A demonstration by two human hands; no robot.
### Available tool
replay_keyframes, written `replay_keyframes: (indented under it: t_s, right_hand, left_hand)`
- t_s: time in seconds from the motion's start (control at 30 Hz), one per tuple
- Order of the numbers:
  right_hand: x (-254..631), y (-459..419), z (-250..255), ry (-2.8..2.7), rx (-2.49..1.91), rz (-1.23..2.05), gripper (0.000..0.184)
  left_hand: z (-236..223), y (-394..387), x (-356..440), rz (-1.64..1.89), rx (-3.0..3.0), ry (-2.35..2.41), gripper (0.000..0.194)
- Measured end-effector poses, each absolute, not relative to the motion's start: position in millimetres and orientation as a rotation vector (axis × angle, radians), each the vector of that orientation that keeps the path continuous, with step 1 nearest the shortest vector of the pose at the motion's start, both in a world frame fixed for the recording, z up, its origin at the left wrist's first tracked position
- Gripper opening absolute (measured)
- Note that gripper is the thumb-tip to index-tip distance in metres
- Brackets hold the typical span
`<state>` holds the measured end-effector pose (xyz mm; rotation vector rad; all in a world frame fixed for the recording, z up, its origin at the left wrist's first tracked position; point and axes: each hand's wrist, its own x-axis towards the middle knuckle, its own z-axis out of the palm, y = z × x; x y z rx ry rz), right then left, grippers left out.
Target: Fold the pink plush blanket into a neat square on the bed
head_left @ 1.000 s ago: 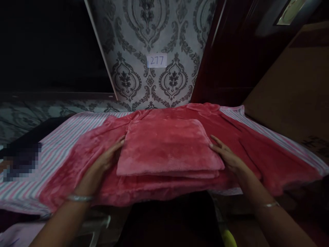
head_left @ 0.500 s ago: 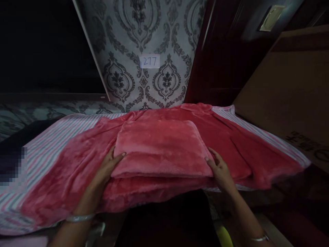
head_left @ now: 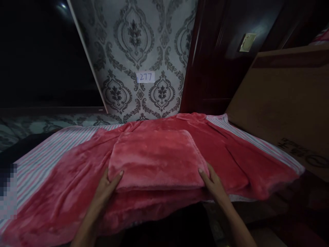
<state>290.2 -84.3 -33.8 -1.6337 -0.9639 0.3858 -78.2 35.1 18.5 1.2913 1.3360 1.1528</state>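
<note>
A folded pink plush cloth (head_left: 156,159), roughly rectangular, lies on a larger spread of red-pink plush fabric (head_left: 218,161) that looks like a garment. My left hand (head_left: 109,183) grips the folded cloth at its near left corner, thumb on top and the other fingers mostly hidden at the side. At the near right corner, my right hand (head_left: 212,178) holds it the same way, thumb pressing on the upper face. The near edge of the folded cloth lies flat across the spread fabric, whose front hangs in soft folds.
A striped sheet (head_left: 61,147) lies under the plush fabric. Behind are patterned wallpaper with a paper label (head_left: 145,77) reading 277, and a dark screen (head_left: 46,55) at left. A cardboard box (head_left: 282,89) stands at right, beside a dark red door-like panel (head_left: 218,61).
The view has tilted upward a little, so everything sits lower in the picture. Both hands keep their hold on the folded cloth's near corners; the wristbands have left view.
</note>
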Motion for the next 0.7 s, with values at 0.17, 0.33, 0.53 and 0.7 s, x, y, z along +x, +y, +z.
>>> replay_keyframes:
  t_s: [0.17, 0.33, 0.53, 0.7]
  right_hand:
    - [292.3, -82.8, -17.4, -0.914, -1.517, 0.431, 0.069]
    - [308.7, -92.2, -18.6, -0.802, -1.527, 0.478, 0.07]
    - [306.5, -109.2, -25.4, -0.769, -1.655, 0.459, 0.073]
    - [261.3, -128.2, -0.9, -0.828, -1.597, 0.05, 0.053]
  left_hand:
    - [35.7, 12.3, -75.0, 1.242, 1.193, 1.352, 0.081]
    - [35.1, -9.0, -89.0, 1.133, 1.167, 1.468, 0.093]
    - [16.4, -23.8, -93.1, 1.108, 1.137, 1.338, 0.087]
    - [14.8, -28.7, -98.9, 1.083, 1.043, 1.262, 0.083]
